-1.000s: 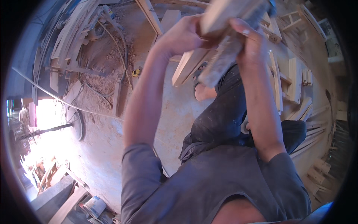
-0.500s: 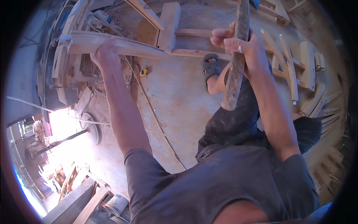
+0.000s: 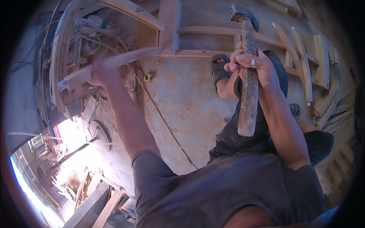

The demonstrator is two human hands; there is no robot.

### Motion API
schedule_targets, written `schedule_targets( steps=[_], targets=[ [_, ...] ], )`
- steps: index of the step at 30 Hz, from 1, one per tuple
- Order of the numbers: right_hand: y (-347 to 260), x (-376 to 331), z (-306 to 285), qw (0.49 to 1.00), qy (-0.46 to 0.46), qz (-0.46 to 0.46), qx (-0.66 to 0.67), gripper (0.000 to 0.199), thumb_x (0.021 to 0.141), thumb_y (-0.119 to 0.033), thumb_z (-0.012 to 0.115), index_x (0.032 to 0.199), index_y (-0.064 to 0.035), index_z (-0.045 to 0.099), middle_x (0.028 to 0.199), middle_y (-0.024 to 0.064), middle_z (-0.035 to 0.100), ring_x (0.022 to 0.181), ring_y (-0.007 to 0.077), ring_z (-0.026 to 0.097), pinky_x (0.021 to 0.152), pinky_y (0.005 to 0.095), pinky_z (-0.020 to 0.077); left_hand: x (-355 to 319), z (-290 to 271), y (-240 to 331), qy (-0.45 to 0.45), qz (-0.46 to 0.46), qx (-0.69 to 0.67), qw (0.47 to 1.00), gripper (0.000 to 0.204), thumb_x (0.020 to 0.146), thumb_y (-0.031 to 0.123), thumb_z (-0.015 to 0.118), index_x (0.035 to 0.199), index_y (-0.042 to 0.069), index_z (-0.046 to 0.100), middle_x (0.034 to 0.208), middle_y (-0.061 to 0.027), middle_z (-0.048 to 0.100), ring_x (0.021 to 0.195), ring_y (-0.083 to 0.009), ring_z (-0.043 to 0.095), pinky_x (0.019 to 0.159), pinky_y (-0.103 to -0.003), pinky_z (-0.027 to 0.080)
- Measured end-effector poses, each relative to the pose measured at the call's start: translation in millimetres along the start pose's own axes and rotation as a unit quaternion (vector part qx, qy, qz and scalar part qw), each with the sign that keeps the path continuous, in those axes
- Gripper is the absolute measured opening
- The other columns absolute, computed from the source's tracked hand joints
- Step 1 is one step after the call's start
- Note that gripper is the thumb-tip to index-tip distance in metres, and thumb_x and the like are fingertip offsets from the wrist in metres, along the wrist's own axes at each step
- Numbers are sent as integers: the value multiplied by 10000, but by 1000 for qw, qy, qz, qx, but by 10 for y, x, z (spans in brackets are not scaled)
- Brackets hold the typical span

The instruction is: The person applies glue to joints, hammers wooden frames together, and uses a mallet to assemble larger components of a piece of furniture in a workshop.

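Note:
My right hand (image 3: 262, 70) is closed around the worn wooden handle of a hammer (image 3: 248, 108). Its dark metal head (image 3: 243, 15) points away from me, and the handle's butt hangs over my thigh. Out to the left, my blurred left hand (image 3: 100, 74) grips a pale wooden piece (image 3: 131, 57) near its middle. That piece lies slantwise, its far end beside the thick post of a wooden frame (image 3: 168, 28) on the floor. I cannot tell whether the two touch.
A yellow tape measure (image 3: 147, 77) lies on the floor beside a long thin cord (image 3: 163, 117). Curved wooden parts (image 3: 302, 64) rest at the right. A round disc (image 3: 99, 135) and a stack of boards (image 3: 91, 205) stand at the left.
The wooden piece in my left hand has swung, its near end dropping toward me and its far end rising. The hammer has come lower, and its head now shows.

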State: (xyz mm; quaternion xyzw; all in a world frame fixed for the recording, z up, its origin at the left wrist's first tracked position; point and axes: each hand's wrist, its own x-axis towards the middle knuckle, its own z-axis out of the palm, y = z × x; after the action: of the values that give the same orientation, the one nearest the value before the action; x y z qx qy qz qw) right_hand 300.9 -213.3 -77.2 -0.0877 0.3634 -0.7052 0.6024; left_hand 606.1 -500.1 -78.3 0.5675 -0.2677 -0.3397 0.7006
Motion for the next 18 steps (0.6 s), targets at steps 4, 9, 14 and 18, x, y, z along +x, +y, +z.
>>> schedule_targets(
  steps=[4,9,14,18],
  targets=[
    [17,43,9,1000,17,13,5,298,805,11,631,1064,11,484,861,150,608,781,253,637,814,387,536,459,-425,-377,80,85,92,989,411,741,-97,643,1132,4,564,1032,-155,617,855,-294,663,757,-420,588],
    [8,38,10,999,30,30,-13,318,802,0,635,1075,7,473,867,148,609,784,262,632,781,381,526,683,-764,-628,76,88,185,976,299,780,9,693,1065,4,600,1017,-161,643,910,-280,665,794,-403,574],
    [23,24,64,998,13,54,-29,349,790,4,639,1082,10,450,846,144,604,763,252,627,748,354,513,37,-617,-189,86,43,3,995,456,758,77,786,1135,-19,548,1081,-162,616,974,-272,634,819,-410,552],
    [29,3,119,997,8,67,-22,358,776,14,641,1074,21,443,793,141,605,722,250,624,711,344,509,-130,-550,52,-63,109,-21,992,595,756,45,796,1228,-53,447,1170,-170,565,1036,-268,596,868,-411,538]
  ],
)
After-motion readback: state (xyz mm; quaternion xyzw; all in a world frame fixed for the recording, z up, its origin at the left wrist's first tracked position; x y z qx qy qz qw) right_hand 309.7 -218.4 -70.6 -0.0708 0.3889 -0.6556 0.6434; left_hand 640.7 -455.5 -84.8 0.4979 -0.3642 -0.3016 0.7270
